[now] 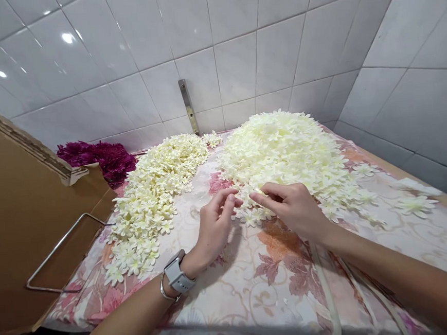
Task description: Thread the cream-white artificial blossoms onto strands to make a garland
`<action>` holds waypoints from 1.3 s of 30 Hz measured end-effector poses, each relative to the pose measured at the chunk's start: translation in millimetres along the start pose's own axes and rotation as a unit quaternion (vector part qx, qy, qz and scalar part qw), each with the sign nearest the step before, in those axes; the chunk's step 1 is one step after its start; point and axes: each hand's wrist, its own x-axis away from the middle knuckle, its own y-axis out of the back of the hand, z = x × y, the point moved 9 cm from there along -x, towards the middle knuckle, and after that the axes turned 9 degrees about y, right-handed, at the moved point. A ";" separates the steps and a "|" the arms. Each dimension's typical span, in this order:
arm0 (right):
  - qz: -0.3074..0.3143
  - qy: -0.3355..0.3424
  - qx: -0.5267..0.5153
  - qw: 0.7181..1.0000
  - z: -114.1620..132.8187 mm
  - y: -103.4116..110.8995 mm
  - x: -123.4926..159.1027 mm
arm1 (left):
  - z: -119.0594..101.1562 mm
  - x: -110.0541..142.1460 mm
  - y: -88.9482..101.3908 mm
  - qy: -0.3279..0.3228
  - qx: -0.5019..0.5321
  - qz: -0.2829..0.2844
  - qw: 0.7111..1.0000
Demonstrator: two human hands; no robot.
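Observation:
A large heap of pale white artificial flowers [284,152] lies on a floral cloth, right of centre. At its near edge is my left hand [218,219], fingers curled in and thumb close to the index finger. My right hand [294,206] is just to the right, its thumb and forefinger drawn together beside the blossoms. A small gap separates the two hands. Whatever the fingertips pinch, if anything, is too small to make out. On the left lies a second, longer pile of smaller cream flowers [151,188], apart from both hands.
A cardboard box [34,218] with a metal wire handle [56,253] stands at the left. Purple flowers [99,159] lie behind it. Tiled walls close off the back and right; a metal bracket [188,105] is fixed there. Pale straps [326,293] cross the cloth [235,311].

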 end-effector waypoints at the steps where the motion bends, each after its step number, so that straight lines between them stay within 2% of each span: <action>1: 0.016 0.003 -0.008 1.000 -0.5 -3.9 -0.4 | -0.3 0.7 -1.1 -0.006 -0.009 0.002 1.000; 7: 0.040 0.064 -0.024 0.997 4.1 -10.4 -1.2 | -2.5 1.7 -1.2 -0.015 -0.036 0.000 0.999; 14: 0.034 0.161 0.074 0.984 20.8 -15.7 7.9 | 0.2 7.3 -13.5 0.022 -0.015 0.075 0.997; 18: 0.053 0.194 0.095 0.975 23.6 -27.5 11.9 | 4.7 3.5 -11.2 0.053 0.017 0.059 0.997; 20: 0.037 0.214 0.103 0.971 26.8 -26.7 12.3 | 7.1 1.1 -10.1 0.072 0.047 0.054 0.995; 23: -0.007 0.267 0.090 0.959 36.4 -18.9 13.2 | 10.7 0.6 -13.7 0.108 0.087 0.079 0.987; 26: -0.003 0.305 0.076 0.949 43.1 -18.1 14.1 | 7.6 1.8 -15.0 0.102 0.103 0.101 0.984; 29: 0.030 0.292 0.073 0.953 41.9 -22.9 13.7 | 1.4 3.2 -14.0 0.068 0.066 0.113 0.989; 32: 0.048 0.273 0.080 0.957 39.5 -26.5 15.0 | -6.0 5.6 -14.8 0.022 -0.060 0.114 0.991; 35: 0.042 0.250 0.114 0.961 34.8 -26.7 15.5 | -15.6 8.8 -14.1 -0.026 -0.176 0.088 0.980; 37: 0.029 0.236 0.127 0.963 31.6 -24.9 15.6 | -18.4 11.2 -16.1 -0.029 -0.179 0.093 0.979; 39: 0.015 0.223 0.128 0.966 29.2 -22.3 15.8 | -17.5 13.4 -20.0 -0.012 -0.139 0.119 0.983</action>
